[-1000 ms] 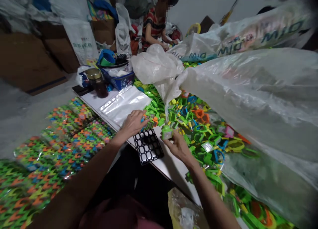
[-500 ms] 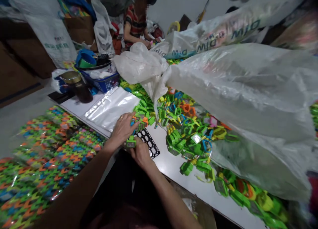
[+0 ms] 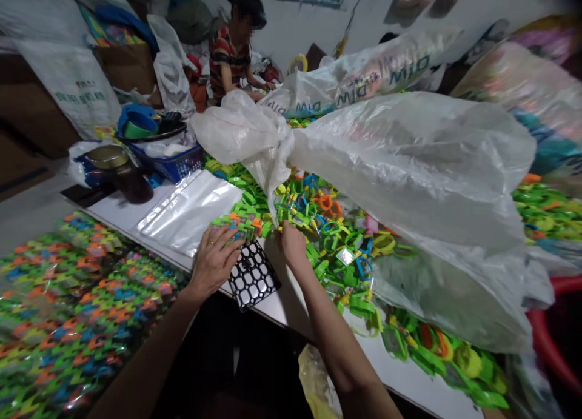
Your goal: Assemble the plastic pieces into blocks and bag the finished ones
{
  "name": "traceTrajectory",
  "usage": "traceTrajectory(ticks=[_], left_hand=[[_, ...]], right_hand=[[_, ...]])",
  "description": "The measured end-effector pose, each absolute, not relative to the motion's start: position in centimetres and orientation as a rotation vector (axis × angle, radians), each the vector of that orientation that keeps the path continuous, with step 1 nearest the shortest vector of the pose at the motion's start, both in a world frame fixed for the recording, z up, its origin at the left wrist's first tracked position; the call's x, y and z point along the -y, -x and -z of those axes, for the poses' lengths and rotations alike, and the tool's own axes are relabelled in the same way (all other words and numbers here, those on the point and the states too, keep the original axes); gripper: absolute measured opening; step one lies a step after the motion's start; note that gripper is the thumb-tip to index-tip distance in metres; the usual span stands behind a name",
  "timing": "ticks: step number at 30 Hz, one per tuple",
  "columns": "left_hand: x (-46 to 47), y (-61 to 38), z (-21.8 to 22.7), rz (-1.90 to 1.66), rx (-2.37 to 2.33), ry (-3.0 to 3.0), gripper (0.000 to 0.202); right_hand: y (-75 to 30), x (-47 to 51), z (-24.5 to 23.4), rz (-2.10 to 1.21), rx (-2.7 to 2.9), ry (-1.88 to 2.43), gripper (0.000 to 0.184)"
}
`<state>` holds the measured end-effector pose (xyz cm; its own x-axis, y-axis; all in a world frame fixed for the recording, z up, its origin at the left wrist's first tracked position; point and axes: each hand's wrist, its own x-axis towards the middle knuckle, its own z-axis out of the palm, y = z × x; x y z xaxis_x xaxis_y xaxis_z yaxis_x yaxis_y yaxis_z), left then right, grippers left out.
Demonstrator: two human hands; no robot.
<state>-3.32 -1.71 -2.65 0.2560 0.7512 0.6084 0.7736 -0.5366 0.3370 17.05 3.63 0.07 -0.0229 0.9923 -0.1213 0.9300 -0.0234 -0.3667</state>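
Your left hand (image 3: 214,261) lay against colourful toy pieces (image 3: 248,225) at the far end of the black tray (image 3: 253,278); your right hand (image 3: 293,246) met the loose pile (image 3: 352,278). Whether either grip pinched anything, I couldn't tell. Sitting by the counter's edge, the tray might have tipped if bumped.

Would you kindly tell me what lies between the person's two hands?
In the head view, the far part of the black grid tray and a strip of white tabletop lie between the left hand and the right hand.
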Motion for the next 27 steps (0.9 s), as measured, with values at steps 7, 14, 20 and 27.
traceTrajectory(ticks=[7,14,20,27], left_hand=[[-0.1,3.1,1.5,1.248,1.517,2.495,0.029],[-0.3,2.3,2.9,1.182,1.581,2.487,0.026],[-0.2,2.5,2.2,1.170,1.566,2.544,0.028],[0.2,2.7,2.1,1.039,1.412,2.642,0.043]], right_hand=[[-18.6,-2.9,2.0,-0.556,1.755,2.054,0.028],[-17.2,3.0,3.6,-1.140,1.407,1.381,0.027],[-12.9,2.6,6.1,-1.290,1.414,1.410,0.031],[-11.0,1.3,5.9,-0.945,1.991,1.517,0.034]])
